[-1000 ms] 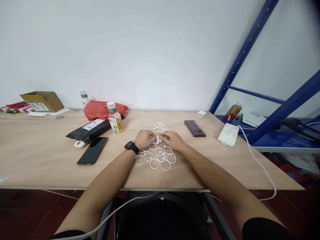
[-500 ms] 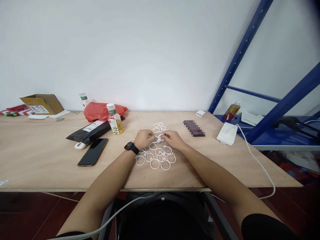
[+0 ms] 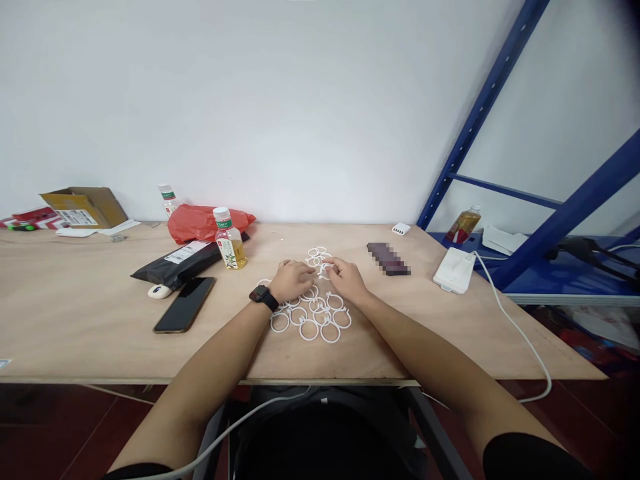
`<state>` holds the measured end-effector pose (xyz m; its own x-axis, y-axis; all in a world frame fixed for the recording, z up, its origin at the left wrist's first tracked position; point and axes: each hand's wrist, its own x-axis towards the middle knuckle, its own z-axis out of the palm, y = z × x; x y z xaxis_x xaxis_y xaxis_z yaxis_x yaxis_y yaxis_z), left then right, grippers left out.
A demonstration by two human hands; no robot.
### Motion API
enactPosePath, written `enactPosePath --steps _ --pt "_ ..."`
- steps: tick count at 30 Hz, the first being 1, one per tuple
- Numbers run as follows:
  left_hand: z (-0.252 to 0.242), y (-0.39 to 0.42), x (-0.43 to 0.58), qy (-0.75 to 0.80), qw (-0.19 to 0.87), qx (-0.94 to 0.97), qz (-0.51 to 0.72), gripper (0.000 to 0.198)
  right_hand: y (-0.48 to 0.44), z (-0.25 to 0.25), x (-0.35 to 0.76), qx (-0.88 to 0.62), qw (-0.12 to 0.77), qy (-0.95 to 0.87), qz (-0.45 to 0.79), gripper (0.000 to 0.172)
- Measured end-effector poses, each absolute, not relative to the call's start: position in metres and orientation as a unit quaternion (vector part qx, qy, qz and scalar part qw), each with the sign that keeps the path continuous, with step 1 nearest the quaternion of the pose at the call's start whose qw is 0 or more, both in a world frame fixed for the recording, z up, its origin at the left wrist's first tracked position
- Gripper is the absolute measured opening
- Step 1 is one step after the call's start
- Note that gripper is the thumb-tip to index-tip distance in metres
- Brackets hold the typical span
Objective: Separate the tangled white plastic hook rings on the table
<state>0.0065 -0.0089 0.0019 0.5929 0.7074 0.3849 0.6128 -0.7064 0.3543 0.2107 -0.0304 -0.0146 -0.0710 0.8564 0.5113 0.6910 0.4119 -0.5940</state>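
Note:
My right hand pinches a white plastic curtain ring between thumb and fingertips. Just left of it is my left hand, back up, its fingers stretched out toward that ring; I cannot tell whether they touch it. A loose cluster of white curtain rings, each with a small eyelet, lies on the wooden table below both hands. Some are partly hidden under my left hand. Beyond my fingertips a smaller group of similar rings lies flat and overlapping. A black watch is on my left wrist.
To the left are a smartphone, a black parcel bag, a drink bottle and a red plastic bag. On the right lie a pixelated dark object and a white power bank with a cable. A blue rack stands beyond.
My left fingers have straightened and come away from their pinch, moving slightly down. My right hand stays near the same spot with the curtain ring.

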Motion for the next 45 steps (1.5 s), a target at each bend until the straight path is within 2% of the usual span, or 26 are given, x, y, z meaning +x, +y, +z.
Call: enactPosePath --steps 3,7,10,15,24,32,36,38,41,45 --pt "0.002 -0.008 0.008 0.327 0.108 0.88 0.327 0.03 -0.031 -0.015 0.204 -0.532 0.421 -0.728 0.097 0.029" --pt "0.002 -0.009 0.011 0.306 0.113 0.872 0.364 0.016 -0.029 -0.017 0.204 -0.534 0.411 -0.729 0.118 0.028" --pt "0.002 -0.011 0.012 0.318 0.113 0.858 0.386 0.014 -0.029 -0.018 0.206 -0.52 0.401 -0.745 0.116 0.028" --pt "0.003 -0.011 0.011 0.345 0.093 0.842 0.403 0.015 -0.034 -0.013 0.204 -0.455 0.459 -0.758 0.086 0.027" --pt "0.001 -0.011 0.013 0.339 0.104 0.855 0.38 0.022 -0.039 -0.01 0.198 -0.425 0.482 -0.762 0.071 0.018" --pt "0.003 -0.013 0.015 0.36 0.081 0.848 0.38 0.021 -0.041 -0.01 0.196 -0.451 0.46 -0.762 0.072 0.019" --pt "-0.001 -0.009 0.016 0.358 0.087 0.843 0.391 0.021 -0.039 -0.014 0.193 -0.446 0.464 -0.758 0.106 0.03" --pt "-0.001 -0.007 0.015 0.359 0.091 0.843 0.389 0.021 -0.036 -0.015 0.196 -0.451 0.459 -0.76 0.087 0.03" --pt "-0.001 -0.006 0.012 0.352 0.098 0.861 0.354 0.027 -0.028 -0.013 0.208 -0.466 0.431 -0.772 0.031 0.029" --pt "-0.003 -0.007 0.008 0.318 0.1 0.912 0.24 0.029 -0.015 -0.013 0.228 -0.49 0.355 -0.797 -0.007 0.033"
